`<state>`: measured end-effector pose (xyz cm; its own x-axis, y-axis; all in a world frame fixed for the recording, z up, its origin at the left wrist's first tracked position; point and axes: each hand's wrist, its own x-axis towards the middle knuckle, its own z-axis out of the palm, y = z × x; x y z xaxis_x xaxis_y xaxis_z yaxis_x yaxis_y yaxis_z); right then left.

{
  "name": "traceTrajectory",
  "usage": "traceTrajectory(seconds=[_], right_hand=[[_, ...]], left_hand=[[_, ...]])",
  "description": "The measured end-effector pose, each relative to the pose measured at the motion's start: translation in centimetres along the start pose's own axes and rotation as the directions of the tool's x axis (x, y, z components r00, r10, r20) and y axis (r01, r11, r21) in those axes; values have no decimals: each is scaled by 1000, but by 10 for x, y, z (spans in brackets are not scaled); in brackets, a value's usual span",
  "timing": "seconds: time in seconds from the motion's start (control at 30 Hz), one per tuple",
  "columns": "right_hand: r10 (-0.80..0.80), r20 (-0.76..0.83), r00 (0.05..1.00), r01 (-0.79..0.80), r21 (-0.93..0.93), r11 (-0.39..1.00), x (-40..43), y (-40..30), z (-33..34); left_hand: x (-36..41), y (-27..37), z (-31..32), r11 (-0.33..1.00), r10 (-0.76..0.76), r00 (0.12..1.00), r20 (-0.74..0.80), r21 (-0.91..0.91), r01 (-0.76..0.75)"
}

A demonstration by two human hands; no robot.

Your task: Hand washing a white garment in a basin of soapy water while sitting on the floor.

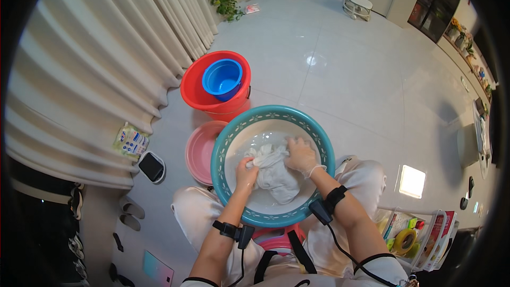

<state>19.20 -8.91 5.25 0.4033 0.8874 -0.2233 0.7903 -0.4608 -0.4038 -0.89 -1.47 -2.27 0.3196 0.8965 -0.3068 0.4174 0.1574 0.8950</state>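
Note:
In front of me a teal basin [272, 222] with a pale inside and a band of cut-out shapes holds water and a wet white cloth [279, 185]. My left hand [246, 176] pinches the bunched upper left part of the cloth between thumb and fingers. At the cloth's upper right is my right hand [301, 155], in a clear thin glove. Its thumb side touches the fabric and its fingers are bent toward the water. Whether they grip the cloth is unclear.
A pink basin [198, 155] and a red bucket [191, 91] with a blue pail [223, 77] inside stand beyond the teal basin at left. Long curtains [99, 67] reach the floor. At lower right is a rack [416, 265] of supplies. A pink stool [275, 240] shows below.

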Motion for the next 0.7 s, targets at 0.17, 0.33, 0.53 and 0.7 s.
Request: traceTrajectory(seconds=[0.17,0.33,0.53,0.7], right_hand=[[-96,160,982,46,291,956,11,25,62],[-232,183,955,54,663,747,-17,-25,62],[-498,-279,821,571,387,724,-78,-74,-6],[-535,-336,775,603,143,785,-71,-69,-8]], left_hand=[[-10,46,22,799,-442,887,132,-392,456],[0,34,5,385,-374,777,507,-677,627],[2,12,2,327,-100,751,653,-691,645],[-9,13,27,434,-108,835,540,-730,528]])
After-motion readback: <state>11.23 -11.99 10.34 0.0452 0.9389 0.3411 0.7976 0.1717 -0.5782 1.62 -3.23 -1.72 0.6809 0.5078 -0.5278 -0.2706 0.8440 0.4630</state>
